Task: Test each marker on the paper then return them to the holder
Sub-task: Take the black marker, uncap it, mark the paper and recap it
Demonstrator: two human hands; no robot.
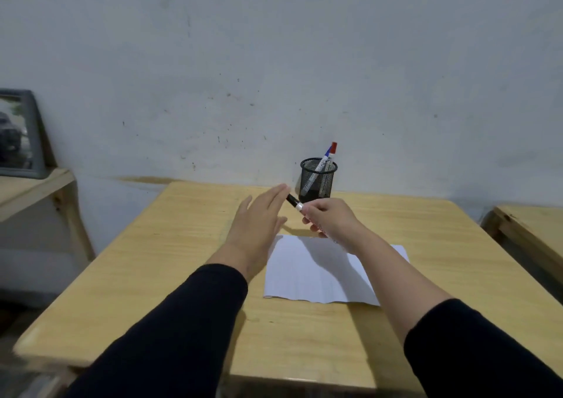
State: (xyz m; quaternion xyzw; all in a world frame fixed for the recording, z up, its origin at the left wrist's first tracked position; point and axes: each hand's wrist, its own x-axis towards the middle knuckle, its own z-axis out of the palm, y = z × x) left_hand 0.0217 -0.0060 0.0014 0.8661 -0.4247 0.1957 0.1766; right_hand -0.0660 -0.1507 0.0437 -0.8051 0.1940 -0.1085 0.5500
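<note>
While your right hand (330,218) grips the black-capped marker (295,203) above the paper (307,272), your left hand (259,218) hovers flat and empty beside its cap, before the mesh holder (318,181) with two markers (326,157).

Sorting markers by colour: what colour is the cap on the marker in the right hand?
Black cap, seen in the head view.

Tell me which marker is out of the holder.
The black-capped marker, gripped in the right hand above the table. The red-capped marker and the blue-capped marker stand in the mesh holder.
</note>
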